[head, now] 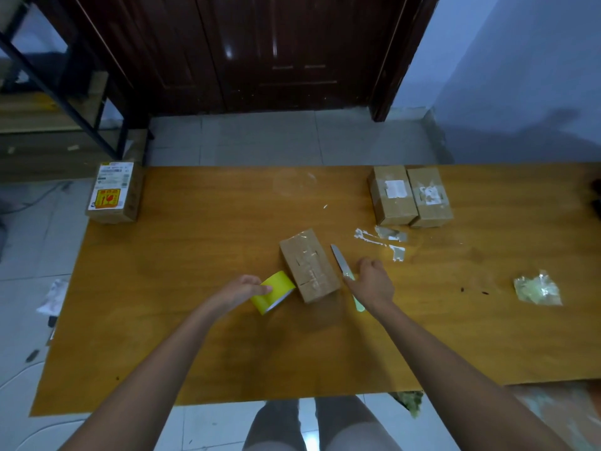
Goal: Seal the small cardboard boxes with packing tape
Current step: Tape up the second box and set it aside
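Two hands at a small cardboard box on the desk

At the centre of the frame the small cardboard box (309,265) lies on the orange desk (195,336), clear tape across its top. The left hand (242,289) has its grip curled round the yellow tape roll (272,292), which touches the box's lower left end. The right hand (372,281) has its grip on the knife (340,260), blade just right of the box. Two more boxes (409,196) sit upper right, a labelled box (113,192) upper left.
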